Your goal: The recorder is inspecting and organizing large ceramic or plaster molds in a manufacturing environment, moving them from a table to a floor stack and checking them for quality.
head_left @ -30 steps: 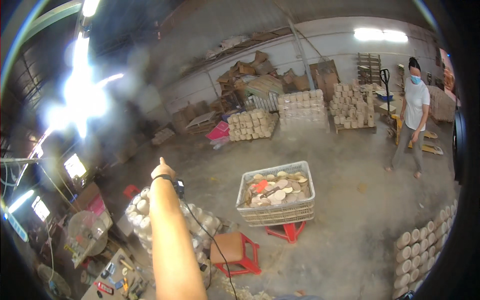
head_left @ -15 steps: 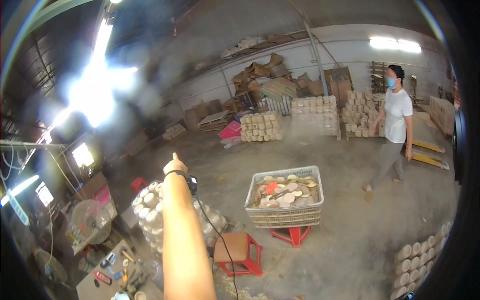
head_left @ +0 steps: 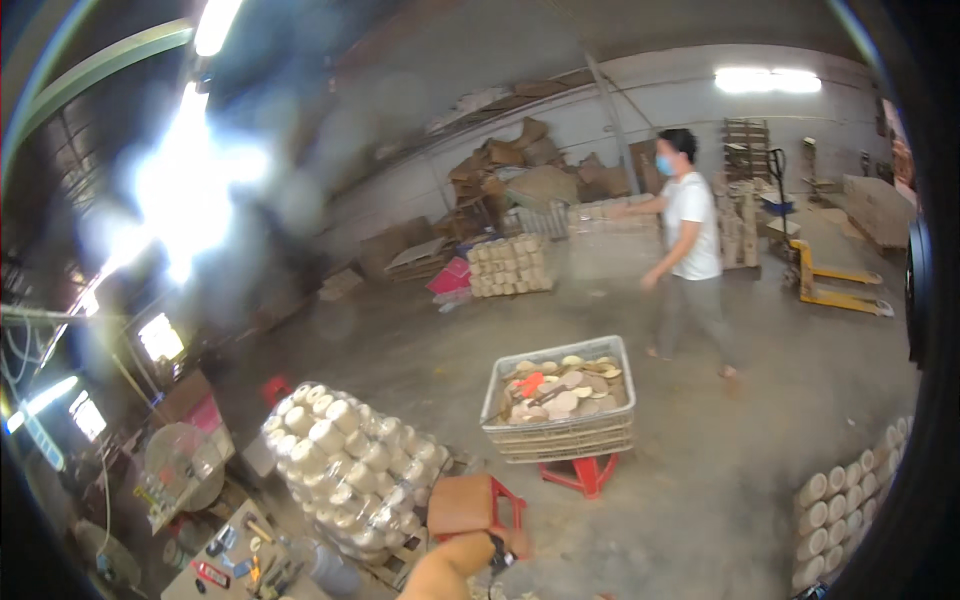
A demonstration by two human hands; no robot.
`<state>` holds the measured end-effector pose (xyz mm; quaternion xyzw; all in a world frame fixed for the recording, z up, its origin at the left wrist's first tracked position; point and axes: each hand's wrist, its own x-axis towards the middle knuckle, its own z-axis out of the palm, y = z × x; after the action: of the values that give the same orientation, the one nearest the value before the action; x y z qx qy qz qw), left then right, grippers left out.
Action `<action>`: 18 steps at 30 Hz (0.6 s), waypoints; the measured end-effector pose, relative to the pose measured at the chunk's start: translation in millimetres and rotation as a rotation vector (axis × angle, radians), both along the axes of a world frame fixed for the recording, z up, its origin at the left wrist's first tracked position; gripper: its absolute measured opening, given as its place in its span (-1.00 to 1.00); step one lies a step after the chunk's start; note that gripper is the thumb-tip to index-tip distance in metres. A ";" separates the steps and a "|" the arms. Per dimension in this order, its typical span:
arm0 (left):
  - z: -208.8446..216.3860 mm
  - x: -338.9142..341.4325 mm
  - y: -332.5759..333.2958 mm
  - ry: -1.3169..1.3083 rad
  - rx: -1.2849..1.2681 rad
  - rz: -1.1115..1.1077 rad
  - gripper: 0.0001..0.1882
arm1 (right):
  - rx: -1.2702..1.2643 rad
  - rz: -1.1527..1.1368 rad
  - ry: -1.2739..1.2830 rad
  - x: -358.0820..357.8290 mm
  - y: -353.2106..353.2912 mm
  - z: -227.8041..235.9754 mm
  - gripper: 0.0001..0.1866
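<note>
My left hand (head_left: pixel 515 542) is low in the view, in front of the red legs of a stool (head_left: pixel 462 506) with a brown seat. A black band with a small device sits on its wrist. The fingers are small and smeared, so their shape is unclear, and whether the hand touches the stool cannot be told. My right hand is out of view. Beyond the stool, a grey plastic crate (head_left: pixel 625 420) rests on a red stool (head_left: pixel 580 474). Flat round pale pieces (head_left: pixel 565 400) and an orange-red piece (head_left: pixel 528 384) fill it.
Wrapped pale cylinders (head_left: pixel 350 465) are stacked on the left, beside a cluttered worktable (head_left: pixel 215 585) and a fan (head_left: pixel 182 465). A person in a white shirt (head_left: pixel 692 225) walks behind the crate. A yellow pallet jack (head_left: pixel 840 280) stands far right; more stacked cylinders (head_left: pixel 835 515) stand near right.
My left arm, stretched out with a finger pointing forward, has dropped down and right toward the stool. The other person has walked leftward. The view has shifted slightly.
</note>
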<state>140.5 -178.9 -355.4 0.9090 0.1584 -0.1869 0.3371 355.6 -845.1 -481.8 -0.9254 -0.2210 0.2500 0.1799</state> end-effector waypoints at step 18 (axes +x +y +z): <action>5.8 250.6 -18.8 0.345 0.285 -0.591 -0.68 | -0.527 -0.397 -0.719 -190.8 12.3 67.9 -0.54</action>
<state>391.1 -197.8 -349.5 0.9085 -0.0319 -0.4028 0.1070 164.7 -832.9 -413.9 -0.9914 -0.0175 -0.0772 -0.1039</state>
